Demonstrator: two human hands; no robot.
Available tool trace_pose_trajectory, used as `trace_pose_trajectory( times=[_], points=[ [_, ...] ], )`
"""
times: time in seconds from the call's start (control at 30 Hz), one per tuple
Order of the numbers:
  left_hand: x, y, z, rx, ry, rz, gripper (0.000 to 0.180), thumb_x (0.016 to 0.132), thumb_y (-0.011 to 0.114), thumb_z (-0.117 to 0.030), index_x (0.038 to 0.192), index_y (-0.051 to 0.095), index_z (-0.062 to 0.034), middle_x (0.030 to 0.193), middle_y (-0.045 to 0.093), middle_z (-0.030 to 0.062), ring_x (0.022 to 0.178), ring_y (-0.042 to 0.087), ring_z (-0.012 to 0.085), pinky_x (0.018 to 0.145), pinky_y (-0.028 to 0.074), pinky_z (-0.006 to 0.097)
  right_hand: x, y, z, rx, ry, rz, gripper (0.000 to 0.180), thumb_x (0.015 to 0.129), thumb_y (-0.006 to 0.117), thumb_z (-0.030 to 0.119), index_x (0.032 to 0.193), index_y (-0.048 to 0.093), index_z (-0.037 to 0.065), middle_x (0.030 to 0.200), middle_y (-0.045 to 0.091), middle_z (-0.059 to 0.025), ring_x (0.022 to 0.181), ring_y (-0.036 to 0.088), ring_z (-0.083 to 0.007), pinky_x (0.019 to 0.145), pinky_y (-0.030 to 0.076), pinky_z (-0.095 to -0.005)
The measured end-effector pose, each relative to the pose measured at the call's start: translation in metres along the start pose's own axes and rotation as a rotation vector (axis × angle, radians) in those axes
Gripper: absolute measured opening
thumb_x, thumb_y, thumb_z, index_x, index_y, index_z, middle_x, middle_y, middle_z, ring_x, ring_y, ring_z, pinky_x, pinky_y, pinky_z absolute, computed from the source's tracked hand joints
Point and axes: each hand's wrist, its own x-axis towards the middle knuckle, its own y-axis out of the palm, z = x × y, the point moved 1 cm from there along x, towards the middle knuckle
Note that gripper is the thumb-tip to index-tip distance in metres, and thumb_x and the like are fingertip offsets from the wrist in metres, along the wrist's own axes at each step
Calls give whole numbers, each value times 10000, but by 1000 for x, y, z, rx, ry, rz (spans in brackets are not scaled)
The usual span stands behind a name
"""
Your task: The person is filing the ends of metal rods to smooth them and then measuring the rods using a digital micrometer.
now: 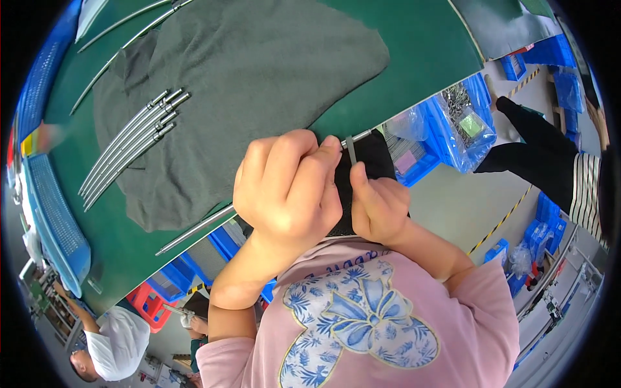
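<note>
The left hand (284,187) is curled up, with its fingers (304,171) bent. The right hand (381,205) is curled too, its thumb (360,181) sticking out. Both arms (436,249) bend, bringing the hands close together.

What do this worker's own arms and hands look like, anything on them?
The left hand and right hand are ungloved, with no watch or bracelet showing. The forearms are bare too. The short, loose sleeves are pink, part of a pink top printed with a blue-patterned bow.

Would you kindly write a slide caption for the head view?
Left hand gripping a metal rod, right hand holding a grey strip across it, near a cloth bearing more rods.
</note>
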Motion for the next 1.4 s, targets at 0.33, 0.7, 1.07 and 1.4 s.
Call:
trace_pose_trajectory(
  times=[0.33,0.7,1.07,1.4],
  points=[
    [1,2,-1,10,12,-22,133,606,707,-22,718,654,-70,737,570,22,618,523,196,500,416,297,23,-20,4,-59,45,117,572,652,560,-27,1223,594,-27,525,404,-1,381,406,-136,377,351,-281],
    [-2,4,0,10,14,-51,132,612,696,-28,733,664,-71,739,574,19,617,523,191,496,410,297,38,-43,19,-159,80,282,568,655,562,27,1220,609,11,485,377,5,349,387,-149,359,339,-305],
    [0,4,1,2,33,-23,143,616,711,-23,741,664,-76,741,573,16,613,521,189,499,415,296,12,-17,1,-93,24,104,551,648,559,-16,1197,613,-26,518,387,1,385,390,-134,381,340,-278],
    [3,-4,1,17,10,30,183,585,704,-17,756,673,-74,748,577,20,624,525,194,510,427,294,20,7,-9,-30,-88,-48,523,656,553,-20,1175,620,-37,535,442,-3,400,442,-136,401,378,-266]
  ],
)
